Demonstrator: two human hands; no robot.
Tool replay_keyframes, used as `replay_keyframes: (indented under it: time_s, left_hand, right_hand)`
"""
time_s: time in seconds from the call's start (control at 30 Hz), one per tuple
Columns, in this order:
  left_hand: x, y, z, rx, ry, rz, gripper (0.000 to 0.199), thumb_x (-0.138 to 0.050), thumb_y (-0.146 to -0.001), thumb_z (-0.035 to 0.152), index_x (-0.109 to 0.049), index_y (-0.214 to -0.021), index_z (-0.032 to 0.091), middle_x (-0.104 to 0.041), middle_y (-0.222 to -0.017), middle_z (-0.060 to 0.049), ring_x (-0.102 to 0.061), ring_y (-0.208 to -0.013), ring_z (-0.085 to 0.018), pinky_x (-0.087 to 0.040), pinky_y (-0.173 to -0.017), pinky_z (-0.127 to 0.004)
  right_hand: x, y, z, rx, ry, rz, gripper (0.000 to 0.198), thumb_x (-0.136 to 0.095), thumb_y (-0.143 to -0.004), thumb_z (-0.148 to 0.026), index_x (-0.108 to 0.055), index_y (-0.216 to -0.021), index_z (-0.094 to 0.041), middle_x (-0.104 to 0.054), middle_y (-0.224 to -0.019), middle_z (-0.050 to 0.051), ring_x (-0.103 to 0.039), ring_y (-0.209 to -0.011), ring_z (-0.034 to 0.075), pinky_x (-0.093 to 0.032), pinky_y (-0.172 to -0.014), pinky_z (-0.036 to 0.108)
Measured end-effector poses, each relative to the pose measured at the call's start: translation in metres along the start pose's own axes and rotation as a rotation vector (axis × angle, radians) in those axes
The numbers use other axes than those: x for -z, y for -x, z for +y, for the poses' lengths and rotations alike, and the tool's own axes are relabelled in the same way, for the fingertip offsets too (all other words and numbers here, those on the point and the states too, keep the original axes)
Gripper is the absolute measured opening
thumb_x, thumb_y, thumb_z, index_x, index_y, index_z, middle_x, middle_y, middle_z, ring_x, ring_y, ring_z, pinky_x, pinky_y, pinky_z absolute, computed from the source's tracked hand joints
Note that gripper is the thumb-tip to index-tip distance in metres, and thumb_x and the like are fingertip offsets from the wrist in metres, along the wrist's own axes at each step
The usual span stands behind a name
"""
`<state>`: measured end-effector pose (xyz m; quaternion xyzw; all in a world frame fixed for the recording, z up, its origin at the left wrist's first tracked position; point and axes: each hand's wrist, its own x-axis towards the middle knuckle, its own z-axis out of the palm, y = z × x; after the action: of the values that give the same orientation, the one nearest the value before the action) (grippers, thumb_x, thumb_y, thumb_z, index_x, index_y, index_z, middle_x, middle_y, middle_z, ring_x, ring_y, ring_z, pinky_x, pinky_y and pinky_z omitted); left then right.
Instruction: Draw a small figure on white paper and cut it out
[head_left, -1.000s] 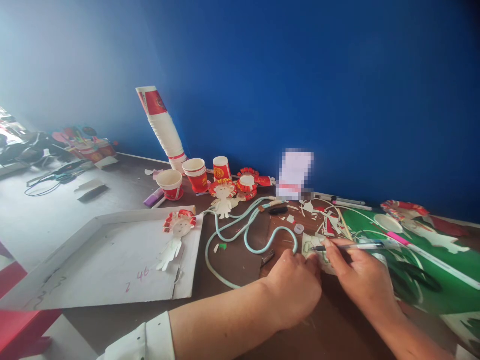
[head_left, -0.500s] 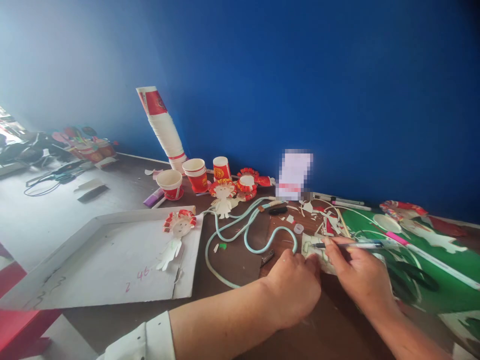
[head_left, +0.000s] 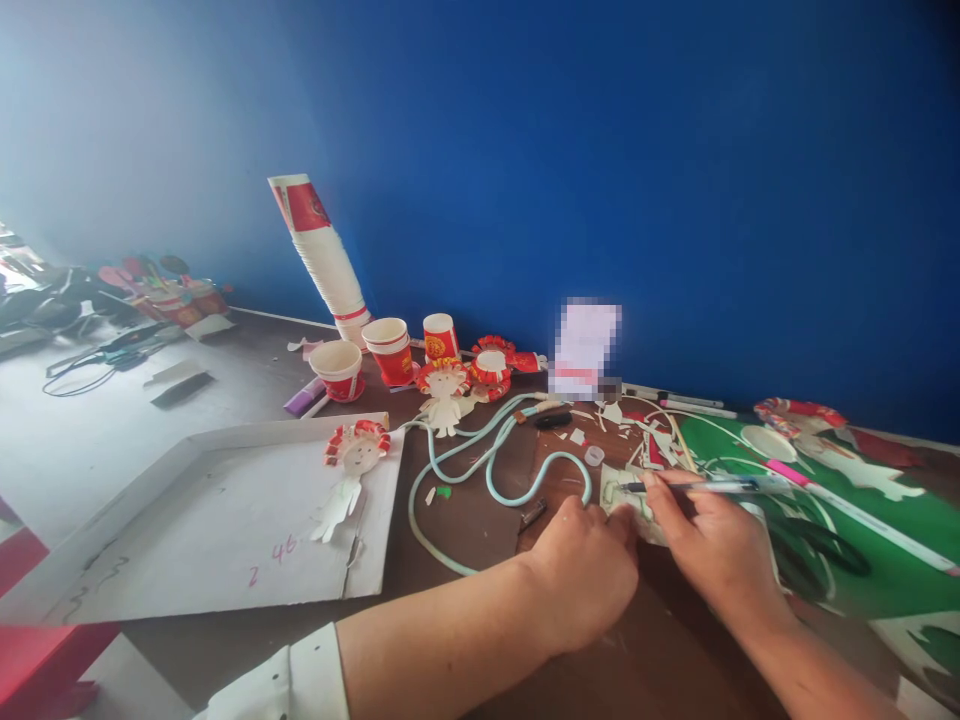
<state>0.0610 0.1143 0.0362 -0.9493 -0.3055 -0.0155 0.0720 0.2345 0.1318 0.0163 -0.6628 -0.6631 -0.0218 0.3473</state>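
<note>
My right hand [head_left: 720,550] is closed round a pen [head_left: 731,486]. The pen's tip touches a small pale piece of paper [head_left: 612,484] that has greenish lines drawn on it. Fingers curled, my left hand [head_left: 589,575] presses on the near side of that paper and pins it to the dark brown table [head_left: 637,650]. Its fingertips are partly hidden behind the knuckles. Dark scissor handles [head_left: 821,545] lie just right of my right hand, beside a white marker with a pink end [head_left: 862,510].
A white box lid [head_left: 225,510] on the left carries a paper doll [head_left: 356,450]. Behind stand red paper cups [head_left: 337,375] and a tall leaning cup stack [head_left: 330,265]. A pale blue cable [head_left: 420,520] loops mid-table. Paper scraps [head_left: 664,445] and a green sheet [head_left: 892,580] lie right.
The view has shifted very slightly. My two hands keep nearly the same places, with the pen's tip still on the paper.
</note>
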Motion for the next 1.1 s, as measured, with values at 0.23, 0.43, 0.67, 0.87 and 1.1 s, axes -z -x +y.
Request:
replay_keyframes:
  time_s: [0.23, 0.43, 0.67, 0.87, 1.1]
  left_hand:
    - [-0.003, 0.0, -0.001, -0.018, -0.02, 0.021, 0.037, -0.05, -0.087, 0.02, -0.061, -0.119, 0.006, -0.057, -0.127, -0.019, -0.06, -0.084, -0.02, -0.043, -0.069, -0.034]
    - [-0.003, 0.002, -0.001, -0.027, -0.038, 0.037, 0.038, -0.051, -0.087, 0.021, -0.061, -0.121, 0.006, -0.057, -0.128, -0.018, -0.059, -0.083, -0.02, -0.044, -0.068, -0.035]
    - [-0.004, 0.001, -0.002, -0.024, -0.041, 0.035, 0.039, -0.048, -0.089, 0.022, -0.059, -0.123, 0.007, -0.057, -0.129, -0.018, -0.06, -0.082, -0.02, -0.044, -0.069, -0.035]
    - [-0.004, 0.001, -0.002, -0.021, -0.035, 0.039, 0.04, -0.048, -0.089, 0.02, -0.058, -0.125, 0.006, -0.057, -0.13, -0.018, -0.061, -0.088, -0.022, -0.045, -0.073, -0.035]
    - [0.0, 0.002, -0.002, -0.028, -0.048, 0.006, 0.042, -0.047, -0.091, 0.022, -0.054, -0.129, 0.006, -0.055, -0.133, -0.019, -0.061, -0.091, -0.021, -0.046, -0.075, -0.035]
  right_hand:
    - [0.007, 0.001, 0.001, 0.006, -0.047, 0.057, 0.037, -0.048, -0.089, -0.045, -0.072, -0.083, -0.018, -0.078, -0.082, 0.011, -0.074, -0.079, 0.028, -0.051, -0.067, 0.032]
    - [0.024, -0.001, 0.001, -0.088, -0.058, 0.073, 0.037, -0.048, -0.087, -0.047, -0.07, -0.075, -0.019, -0.074, -0.065, 0.007, -0.072, -0.063, 0.026, -0.048, -0.057, 0.031]
    - [0.021, 0.001, 0.006, 0.015, 0.034, 0.071, 0.033, -0.048, -0.089, -0.043, -0.068, -0.076, -0.019, -0.073, -0.065, 0.005, -0.071, -0.06, 0.025, -0.046, -0.055, 0.029]
    - [0.017, 0.003, 0.006, 0.078, 0.058, 0.085, 0.032, -0.048, -0.09, -0.04, -0.067, -0.075, -0.02, -0.074, -0.067, 0.005, -0.072, -0.063, 0.024, -0.047, -0.058, 0.029]
    - [0.014, 0.004, 0.008, 0.072, 0.08, 0.084, 0.032, -0.048, -0.091, -0.04, -0.068, -0.078, -0.019, -0.075, -0.072, 0.006, -0.072, -0.066, 0.024, -0.047, -0.059, 0.029]
